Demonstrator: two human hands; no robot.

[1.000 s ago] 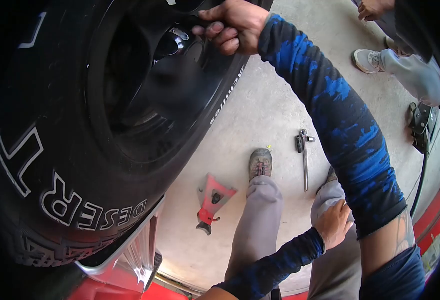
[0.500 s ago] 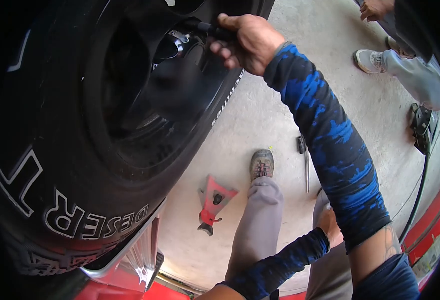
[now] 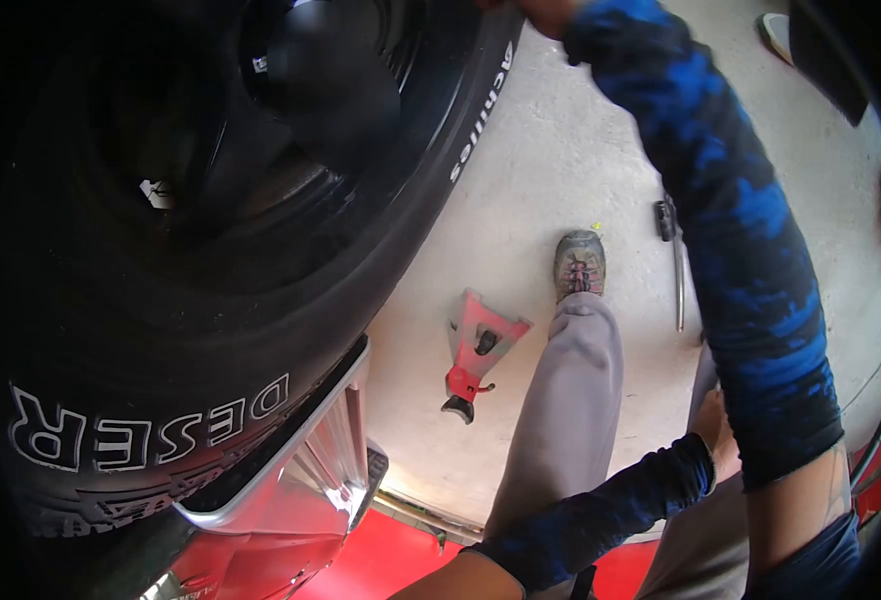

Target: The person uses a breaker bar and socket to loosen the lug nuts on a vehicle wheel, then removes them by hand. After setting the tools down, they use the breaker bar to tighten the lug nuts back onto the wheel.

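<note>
My right hand (image 3: 549,14) is cut off by the top edge, beside the black tyre (image 3: 261,290); its fingers and anything in them are out of sight. My left hand (image 3: 721,436) lies low at my right leg, partly behind my right forearm, with its fingers hidden. The dark spoked wheel (image 3: 306,185) fills the upper left, with a blurred dark patch over its hub area. Both forearms wear blue and black sleeves.
A red jack stand (image 3: 465,382) lies on the concrete floor left of my shoe (image 3: 580,264). Beside my right forearm are a black-headed metal bar (image 3: 679,285) and, farther up, another person's shoe (image 3: 776,36). Red and chrome bodywork (image 3: 291,480) is at lower left.
The view has shifted, so the floor items sit higher and farther right. My right hand, earlier at the wheel with a dark cylindrical tool, is now mostly out of frame.
</note>
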